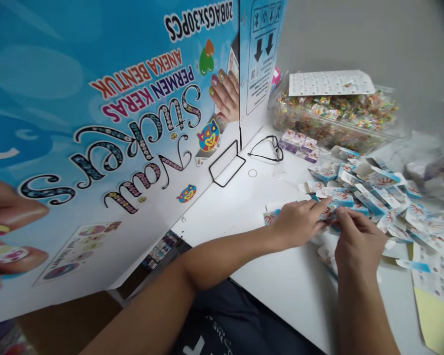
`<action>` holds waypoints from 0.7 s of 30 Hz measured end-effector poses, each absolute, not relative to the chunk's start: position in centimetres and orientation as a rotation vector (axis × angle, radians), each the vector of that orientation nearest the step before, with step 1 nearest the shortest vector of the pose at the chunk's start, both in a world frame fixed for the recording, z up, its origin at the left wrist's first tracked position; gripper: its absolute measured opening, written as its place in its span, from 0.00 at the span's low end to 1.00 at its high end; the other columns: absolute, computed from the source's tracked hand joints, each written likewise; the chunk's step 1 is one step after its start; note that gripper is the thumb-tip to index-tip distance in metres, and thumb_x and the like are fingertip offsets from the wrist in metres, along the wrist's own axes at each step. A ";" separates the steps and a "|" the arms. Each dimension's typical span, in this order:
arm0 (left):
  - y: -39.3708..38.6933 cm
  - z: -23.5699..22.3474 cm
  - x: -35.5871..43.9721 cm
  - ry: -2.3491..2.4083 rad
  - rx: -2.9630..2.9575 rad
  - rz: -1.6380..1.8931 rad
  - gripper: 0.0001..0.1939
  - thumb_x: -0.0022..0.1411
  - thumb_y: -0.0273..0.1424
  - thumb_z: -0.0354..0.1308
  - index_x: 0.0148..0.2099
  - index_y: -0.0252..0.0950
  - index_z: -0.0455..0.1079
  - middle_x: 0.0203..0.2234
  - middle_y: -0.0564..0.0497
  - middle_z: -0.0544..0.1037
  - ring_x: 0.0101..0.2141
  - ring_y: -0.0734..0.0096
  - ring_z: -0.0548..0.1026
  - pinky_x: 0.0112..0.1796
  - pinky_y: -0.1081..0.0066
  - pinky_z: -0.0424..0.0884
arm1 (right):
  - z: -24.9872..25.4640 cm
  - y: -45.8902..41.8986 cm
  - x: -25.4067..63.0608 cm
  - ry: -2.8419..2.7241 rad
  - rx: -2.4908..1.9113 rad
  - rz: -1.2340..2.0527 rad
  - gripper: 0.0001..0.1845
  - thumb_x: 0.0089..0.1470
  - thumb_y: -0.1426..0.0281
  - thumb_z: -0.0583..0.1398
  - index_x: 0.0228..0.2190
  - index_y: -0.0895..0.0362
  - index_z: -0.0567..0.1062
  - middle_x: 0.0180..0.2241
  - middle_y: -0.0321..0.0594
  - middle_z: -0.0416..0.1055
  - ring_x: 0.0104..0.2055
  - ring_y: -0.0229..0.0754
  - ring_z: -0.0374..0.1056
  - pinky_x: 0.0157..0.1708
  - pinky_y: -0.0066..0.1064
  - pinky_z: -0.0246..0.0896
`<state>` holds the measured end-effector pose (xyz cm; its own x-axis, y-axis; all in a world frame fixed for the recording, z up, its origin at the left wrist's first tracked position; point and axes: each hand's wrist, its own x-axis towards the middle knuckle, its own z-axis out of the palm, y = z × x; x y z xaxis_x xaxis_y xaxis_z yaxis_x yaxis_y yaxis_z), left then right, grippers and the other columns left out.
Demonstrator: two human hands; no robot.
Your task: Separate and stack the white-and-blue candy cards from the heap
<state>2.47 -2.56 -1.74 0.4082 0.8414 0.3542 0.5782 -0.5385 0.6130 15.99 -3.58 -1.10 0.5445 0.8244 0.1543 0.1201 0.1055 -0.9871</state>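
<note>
In the head view, our right hand's [358,241] fingers pinch nearly closed on a small carton [328,214]; our left hand's [299,223] lie across it, their grip hidden. Light pressure should spare its edges. Right of the fingers, cartons [383,195] heap on the white worktop [277,291]; beyond rises a grey wall [385,39].
</note>
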 end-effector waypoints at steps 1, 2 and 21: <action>-2.5 -1.7 2.3 1.218 2.343 0.876 0.30 0.69 0.41 0.49 0.67 0.33 0.53 0.45 0.41 0.78 0.45 0.57 0.77 0.45 0.62 0.73 | -1.1 -3.4 16.2 -0.877 -1.379 0.672 0.12 0.41 0.65 0.71 0.29 0.57 0.82 0.27 0.35 0.78 0.29 0.37 0.70 0.33 0.29 0.66; -2.4 -1.6 2.2 1.207 2.400 0.845 0.30 0.70 0.41 0.48 0.68 0.30 0.52 0.44 0.40 0.78 0.44 0.57 0.77 0.45 0.62 0.72 | -1.1 -3.3 16.3 -0.872 -1.380 0.691 0.11 0.40 0.66 0.71 0.28 0.57 0.82 0.27 0.35 0.77 0.29 0.37 0.70 0.32 0.30 0.66; -2.1 -2.1 2.2 1.208 2.652 0.955 0.32 0.71 0.35 0.45 0.68 0.18 0.42 0.57 0.24 0.68 0.52 0.51 0.74 0.50 0.58 0.73 | -1.1 -4.5 15.0 -1.546 -1.200 -0.009 0.16 0.56 0.72 0.63 0.47 0.51 0.79 0.44 0.44 0.79 0.40 0.46 0.72 0.40 0.43 0.69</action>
<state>2.16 -2.12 -2.13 0.4967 0.7036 0.5083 0.6569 -0.6874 0.3096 15.00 -4.47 -1.11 0.1406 0.6631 0.7353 0.6712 0.4821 -0.5631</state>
